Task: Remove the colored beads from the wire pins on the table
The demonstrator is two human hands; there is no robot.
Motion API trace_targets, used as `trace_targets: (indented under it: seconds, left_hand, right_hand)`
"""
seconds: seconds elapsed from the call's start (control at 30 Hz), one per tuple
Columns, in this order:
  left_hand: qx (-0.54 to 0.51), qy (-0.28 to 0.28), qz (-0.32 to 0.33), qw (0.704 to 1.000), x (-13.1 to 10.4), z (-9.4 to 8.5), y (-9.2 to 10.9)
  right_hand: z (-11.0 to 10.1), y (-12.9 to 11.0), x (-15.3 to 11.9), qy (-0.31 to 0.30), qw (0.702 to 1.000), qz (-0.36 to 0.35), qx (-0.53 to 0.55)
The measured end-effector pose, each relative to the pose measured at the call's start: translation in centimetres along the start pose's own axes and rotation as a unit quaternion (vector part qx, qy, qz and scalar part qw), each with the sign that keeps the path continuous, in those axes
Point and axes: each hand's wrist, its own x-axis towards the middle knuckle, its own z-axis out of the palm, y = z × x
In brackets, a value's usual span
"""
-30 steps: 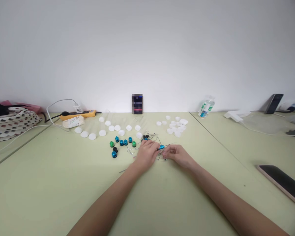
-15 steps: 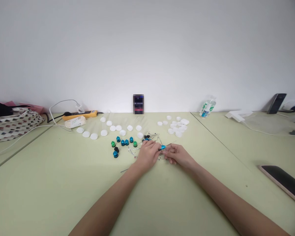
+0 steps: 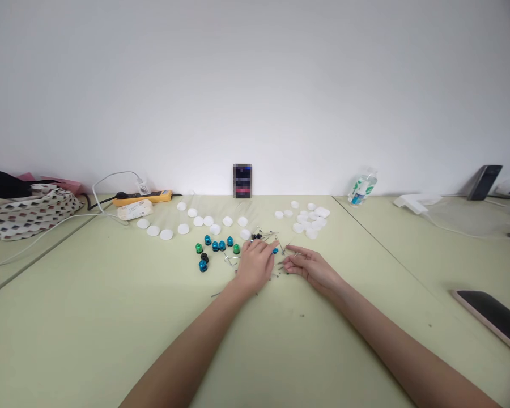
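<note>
We find the blue piece (image 3: 275,250) between the two hands, directly at the fingertips of the left hand (image 3: 254,267), on their right side. The left hand is the nearer and appears to grasp it, fingers curled; only a short end shows, so its long axis cannot be read. The right hand (image 3: 317,269) lies to the right and slightly nearer, apart from the piece, index finger and thumb parted. Whether it grips any of the thin metal pieces (image 3: 283,249) at its fingertips, we cannot tell. Blue and green fittings (image 3: 203,266) stand left of the left hand on the green table (image 3: 246,351); white discs (image 3: 311,233) lie farther off, to the right.

Against the earlier frame, we note that the right fingers have come away from the blue piece, less of which is visible. A small speck (image 3: 302,315) now shows on the near side.
</note>
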Motion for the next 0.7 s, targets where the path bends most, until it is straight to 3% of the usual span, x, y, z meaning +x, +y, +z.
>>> trace_targets:
  seconds: [0.23,0.3,0.37,0.47,0.53,0.6,0.7]
  left_hand:
    - [0.049,0.096,-0.122,0.987,0.3,-1.0,-2.0]
    - [0.060,0.112,-0.148,0.981,0.3,-1.4,-2.8]
    - [0.068,0.125,-0.171,0.975,0.4,-1.6,-3.5]
    - [0.071,0.148,-0.205,0.965,0.5,-1.8,-4.3]
    - [0.072,0.156,-0.227,0.959,0.4,-1.9,-4.7]
    - [0.076,0.151,-0.253,0.953,0.4,-1.9,-4.8]
    - [0.083,0.125,-0.298,0.943,0.5,-2.0,-4.9]
  right_hand:
    - [0.1,-1.0,-0.3,0.020,0.999,-0.019,-0.040]
    - [0.5,-1.8,-1.0,-0.045,0.997,-0.016,-0.063]
    - [1.2,-2.7,-2.1,-0.164,0.983,0.025,-0.084]
    - [2.9,-3.3,-4.3,-0.380,0.908,0.144,-0.101]
    - [4.4,-2.8,-5.6,-0.482,0.846,0.210,-0.092]
    - [5.9,-1.8,-6.3,-0.539,0.797,0.257,-0.087]
    - [7.1,0.4,-6.3,-0.563,0.767,0.303,-0.053]
